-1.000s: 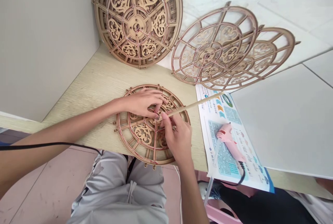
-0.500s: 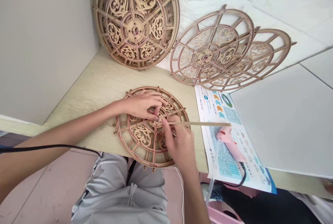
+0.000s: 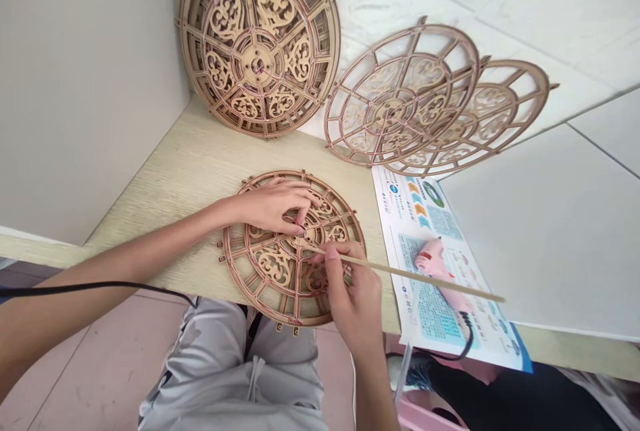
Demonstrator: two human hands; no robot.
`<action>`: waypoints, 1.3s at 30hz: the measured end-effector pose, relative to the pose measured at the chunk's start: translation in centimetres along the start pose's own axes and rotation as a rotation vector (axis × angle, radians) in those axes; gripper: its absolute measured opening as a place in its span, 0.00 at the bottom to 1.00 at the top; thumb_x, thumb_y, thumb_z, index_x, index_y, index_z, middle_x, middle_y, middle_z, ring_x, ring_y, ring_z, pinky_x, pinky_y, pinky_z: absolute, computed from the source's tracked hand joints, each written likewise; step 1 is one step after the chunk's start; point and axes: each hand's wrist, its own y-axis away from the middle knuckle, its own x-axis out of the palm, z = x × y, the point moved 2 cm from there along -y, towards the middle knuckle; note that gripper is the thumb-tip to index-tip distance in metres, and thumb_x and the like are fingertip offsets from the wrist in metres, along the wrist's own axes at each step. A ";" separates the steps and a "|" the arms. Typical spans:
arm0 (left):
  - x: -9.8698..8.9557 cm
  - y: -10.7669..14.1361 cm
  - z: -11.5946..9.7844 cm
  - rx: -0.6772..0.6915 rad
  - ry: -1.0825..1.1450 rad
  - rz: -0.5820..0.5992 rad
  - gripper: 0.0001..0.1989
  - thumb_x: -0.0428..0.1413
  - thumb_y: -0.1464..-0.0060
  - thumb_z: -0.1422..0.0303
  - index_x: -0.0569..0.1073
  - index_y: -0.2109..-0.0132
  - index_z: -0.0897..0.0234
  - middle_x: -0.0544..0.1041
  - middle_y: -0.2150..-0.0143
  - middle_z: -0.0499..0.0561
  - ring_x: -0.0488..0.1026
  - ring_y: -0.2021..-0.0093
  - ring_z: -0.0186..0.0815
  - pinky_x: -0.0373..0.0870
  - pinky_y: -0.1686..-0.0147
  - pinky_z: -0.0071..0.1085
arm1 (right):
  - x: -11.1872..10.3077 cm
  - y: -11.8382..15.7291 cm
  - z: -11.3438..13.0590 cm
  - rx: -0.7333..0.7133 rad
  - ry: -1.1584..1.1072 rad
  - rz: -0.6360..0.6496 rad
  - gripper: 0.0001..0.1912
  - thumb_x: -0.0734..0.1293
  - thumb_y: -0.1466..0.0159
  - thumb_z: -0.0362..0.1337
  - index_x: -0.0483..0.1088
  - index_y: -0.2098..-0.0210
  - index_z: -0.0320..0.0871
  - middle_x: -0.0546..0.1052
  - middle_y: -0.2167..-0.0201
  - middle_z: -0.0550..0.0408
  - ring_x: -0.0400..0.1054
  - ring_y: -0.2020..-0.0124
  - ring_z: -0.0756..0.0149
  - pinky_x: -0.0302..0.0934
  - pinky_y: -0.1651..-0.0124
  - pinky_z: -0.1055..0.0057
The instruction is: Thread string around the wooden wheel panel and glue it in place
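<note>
A round openwork wooden disc [image 3: 275, 265] lies flat on the table, its near edge reaching over the table's front edge. My left hand [image 3: 275, 205] rests on its upper left part, thumb and forefinger brought close together near the hub; whatever is between them is too small to make out. My right hand [image 3: 353, 284] pinches a thin wooden stick [image 3: 425, 277] over the right side of the disc. The stick's left tip is at the hub, and its long end slants down to the right, above a printed sheet.
Stacked wooden discs [image 3: 257, 67] lean on the wall at the back left, two more discs [image 3: 390, 111] at the back right. A pink glue gun [image 3: 440, 271] lies on the printed sheet [image 3: 387, 201]. A person's dark-clothed leg [image 3: 480, 391] shows at lower right.
My right hand has moved slightly right and down. The stick, level before, now slants down to the right. My left hand has barely moved.
</note>
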 end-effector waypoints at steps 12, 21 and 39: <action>-0.3 0.1 0.2 0.016 0.000 0.007 0.11 0.59 0.39 0.58 0.72 0.64 0.61 0.66 0.30 0.47 0.49 0.25 0.47 0.44 0.28 0.52 | -3.4 2.4 -1.6 0.560 -1.243 -0.154 0.05 0.67 0.37 0.40 0.69 0.67 0.46 0.68 0.75 0.57 0.69 0.69 0.65 0.67 0.66 0.67; -0.5 -0.2 0.7 -0.005 -0.002 0.017 0.18 0.56 0.39 0.50 0.73 0.64 0.60 0.66 0.30 0.47 0.50 0.25 0.49 0.44 0.29 0.55 | -4.6 2.8 -0.7 0.466 -1.093 -0.194 0.09 0.60 0.33 0.42 0.62 0.68 0.47 0.61 0.75 0.57 0.62 0.72 0.65 0.63 0.69 0.68; -0.4 -0.3 0.5 0.005 -0.013 0.010 0.14 0.59 0.40 0.55 0.73 0.65 0.61 0.67 0.30 0.47 0.50 0.25 0.48 0.40 0.28 0.57 | -7.9 -2.8 -9.5 0.433 0.385 0.066 0.28 0.62 0.38 0.63 0.60 0.77 0.46 0.65 0.86 0.58 0.59 0.83 0.65 0.46 0.78 0.71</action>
